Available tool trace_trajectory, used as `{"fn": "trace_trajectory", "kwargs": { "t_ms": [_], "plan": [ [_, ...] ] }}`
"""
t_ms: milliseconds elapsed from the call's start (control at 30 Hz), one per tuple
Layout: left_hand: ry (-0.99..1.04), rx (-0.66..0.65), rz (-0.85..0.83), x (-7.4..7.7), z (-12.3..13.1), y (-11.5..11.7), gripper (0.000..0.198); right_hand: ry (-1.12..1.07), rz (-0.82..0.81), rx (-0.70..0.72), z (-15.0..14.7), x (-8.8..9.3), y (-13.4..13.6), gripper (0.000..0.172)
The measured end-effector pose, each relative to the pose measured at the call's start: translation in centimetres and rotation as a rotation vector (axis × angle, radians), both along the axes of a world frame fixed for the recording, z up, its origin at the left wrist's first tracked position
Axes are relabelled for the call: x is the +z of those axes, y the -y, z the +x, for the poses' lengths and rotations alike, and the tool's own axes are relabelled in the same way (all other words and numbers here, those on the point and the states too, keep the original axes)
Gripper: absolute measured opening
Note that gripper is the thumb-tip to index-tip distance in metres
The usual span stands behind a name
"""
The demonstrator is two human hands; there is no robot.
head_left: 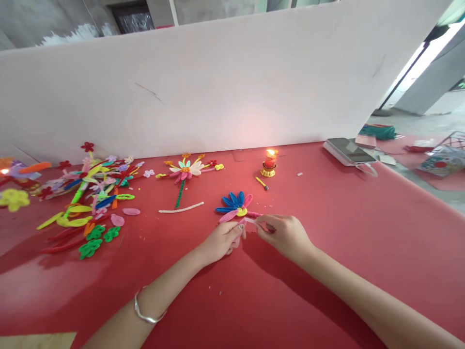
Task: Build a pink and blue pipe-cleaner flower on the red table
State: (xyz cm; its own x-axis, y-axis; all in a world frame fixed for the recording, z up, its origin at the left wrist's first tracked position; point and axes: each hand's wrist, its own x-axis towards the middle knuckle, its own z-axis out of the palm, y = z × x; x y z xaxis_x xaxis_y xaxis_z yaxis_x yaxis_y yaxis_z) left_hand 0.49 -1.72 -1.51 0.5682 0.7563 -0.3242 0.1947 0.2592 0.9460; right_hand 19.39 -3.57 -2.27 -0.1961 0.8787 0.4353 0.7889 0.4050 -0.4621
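Near the middle of the red table, my left hand (pixel 220 241) is closed in a pinch on a pink petal (pixel 242 221) of fuzzy craft stem. My right hand (pixel 285 236), fingers also pinched, grips the end of a thin pale strip (pixel 250 220) that reaches across to the left fingertips. Whether the strip is part of the petal is too small to tell. Just beyond both hands lies a pipe-cleaner flower (pixel 232 202) with blue and pink petals and a yellow centre. Its pink side stem runs behind my right fingers.
A lit red candle (pixel 269 164) in a gold holder burns at the back, a yellow stick (pixel 261 182) before it. A finished-looking flower (pixel 186 169) and white stem (pixel 181 208) lie left of centre. Colourful pipe-cleaner pieces (pixel 78 198) crowd the left. A white device (pixel 349 151) sits back right.
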Motion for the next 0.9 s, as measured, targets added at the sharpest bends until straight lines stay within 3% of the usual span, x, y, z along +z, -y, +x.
{"fn": "trace_trajectory", "kwargs": {
  "t_ms": [333, 900],
  "plan": [
    [0.006, -0.021, 0.028, -0.35, -0.14, -0.02, 0.037, 0.052, 0.165, -0.001, -0.01, 0.06, 0.14, 0.021],
    [0.025, -0.024, 0.038, -0.21, -0.02, 0.10, 0.038, 0.194, 0.288, -0.037, 0.05, 0.05, 0.11, 0.025]
  ]
}}
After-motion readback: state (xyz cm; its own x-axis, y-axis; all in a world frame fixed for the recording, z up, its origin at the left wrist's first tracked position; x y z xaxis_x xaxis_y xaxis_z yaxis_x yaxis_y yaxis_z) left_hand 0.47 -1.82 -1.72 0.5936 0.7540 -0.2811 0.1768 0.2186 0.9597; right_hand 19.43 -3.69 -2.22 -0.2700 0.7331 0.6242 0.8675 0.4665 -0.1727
